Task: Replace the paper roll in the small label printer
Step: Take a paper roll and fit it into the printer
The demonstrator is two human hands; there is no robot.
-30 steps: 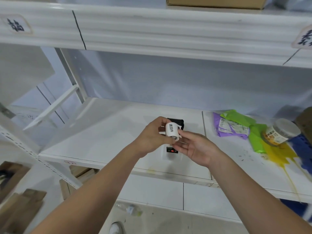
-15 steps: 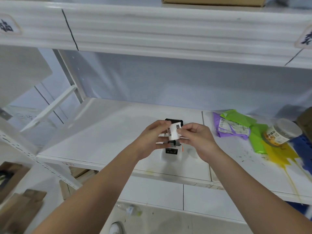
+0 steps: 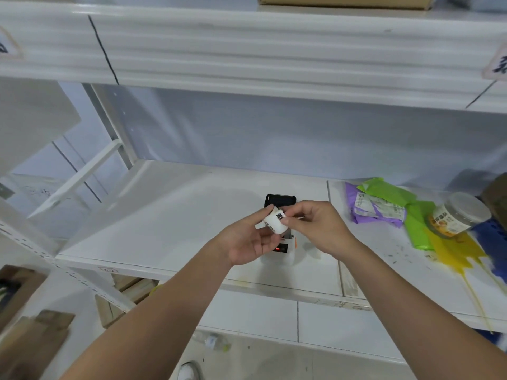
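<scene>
Left hand (image 3: pixel 247 239) turned palm-up since earlier, cradling paper roll (image 3: pixel 275 222); right hand (image 3: pixel 318 226) pinching roll's edge above printer (image 3: pixel 279 248).

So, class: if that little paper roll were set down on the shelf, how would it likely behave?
The paper roll looks cylindrical, so on its side it would probably roll. It sits between fingertips of the left hand and right hand, suggesting it is light. Its loose end may unwind.
</scene>
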